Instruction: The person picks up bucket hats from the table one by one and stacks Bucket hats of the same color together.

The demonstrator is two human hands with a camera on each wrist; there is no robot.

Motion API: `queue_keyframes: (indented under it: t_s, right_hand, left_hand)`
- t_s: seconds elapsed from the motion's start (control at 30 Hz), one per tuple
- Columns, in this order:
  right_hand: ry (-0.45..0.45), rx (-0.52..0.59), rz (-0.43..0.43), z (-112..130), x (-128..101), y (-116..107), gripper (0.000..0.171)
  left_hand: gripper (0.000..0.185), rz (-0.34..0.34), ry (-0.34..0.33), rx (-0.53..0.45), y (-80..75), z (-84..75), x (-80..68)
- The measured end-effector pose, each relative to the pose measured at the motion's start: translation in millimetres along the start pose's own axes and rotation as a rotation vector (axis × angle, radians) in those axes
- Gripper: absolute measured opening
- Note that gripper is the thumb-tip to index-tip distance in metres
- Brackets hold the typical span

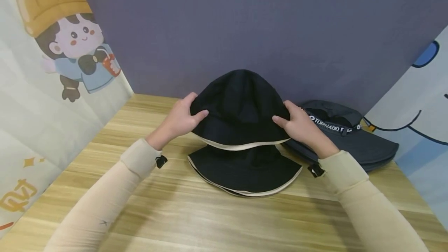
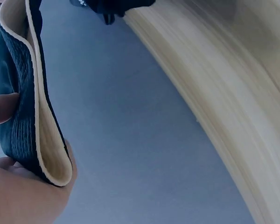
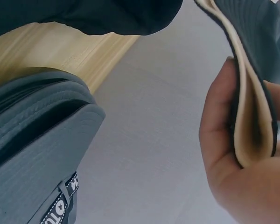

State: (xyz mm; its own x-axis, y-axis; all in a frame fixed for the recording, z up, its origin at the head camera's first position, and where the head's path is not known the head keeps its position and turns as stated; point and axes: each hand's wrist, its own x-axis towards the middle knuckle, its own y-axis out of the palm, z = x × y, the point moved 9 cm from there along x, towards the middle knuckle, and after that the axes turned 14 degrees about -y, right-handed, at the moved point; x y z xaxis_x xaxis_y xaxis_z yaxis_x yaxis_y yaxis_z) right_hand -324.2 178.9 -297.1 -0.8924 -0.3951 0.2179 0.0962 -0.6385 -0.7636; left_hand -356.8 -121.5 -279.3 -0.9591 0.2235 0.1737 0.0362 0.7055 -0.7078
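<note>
Between both hands a black bucket hat (image 1: 241, 104) with a cream-edged brim is held up in the head view. My left hand (image 1: 182, 116) grips its left side, thumb on the front. On the right side, my right hand (image 1: 299, 121) pinches the hat the same way. Directly below, another black bucket hat (image 1: 245, 170) with cream edging lies on the table, its crown hidden behind the held one. The left wrist view shows the folded brim (image 2: 37, 93) in the left hand; the right wrist view shows the fold (image 3: 254, 116) between right thumb and fingers.
Dark grey hats (image 1: 360, 143) with a lettered band lie stacked at the right, close by the right hand. A wood-grain table (image 1: 168, 213) spans the front. Behind it stands a grey-purple panel (image 1: 245, 22), with cartoon-printed sheets (image 1: 115, 84) at the sides.
</note>
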Motion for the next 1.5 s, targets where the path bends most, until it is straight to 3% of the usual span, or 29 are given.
queue_keyframes:
  t_s: [0.2, 0.47, 0.63, 0.8, 1.13, 1.5]
  right_hand:
    - [0.004, 0.057, 0.054, -7.3, -10.4, 5.3, 0.069]
    - [-0.001, 0.179, 0.088, -12.7, -23.5, 12.2, 0.054]
    - [0.001, 0.216, 0.121, -13.1, -28.5, 16.9, 0.055]
    - [0.016, 0.240, 0.148, -17.0, -29.3, 21.3, 0.067]
    - [0.097, 0.303, 0.221, -31.9, -33.0, 32.4, 0.084]
    - [0.107, 0.403, 0.296, -46.4, -37.2, 44.6, 0.080]
  left_hand:
    - [0.039, 0.066, -0.016, 0.025, 9.5, -1.0, -1.1]
    - [0.044, 0.144, -0.037, 0.007, 19.6, -3.2, -6.1]
    - [0.039, 0.183, -0.063, -0.006, 25.4, 2.3, -8.1]
    - [0.031, 0.217, -0.069, -0.033, 30.6, 5.4, -8.7]
    - [0.030, 0.374, -0.214, -0.139, 51.3, 19.0, -10.2]
    - [0.026, 0.468, -0.280, -0.194, 73.3, 25.9, -12.6]
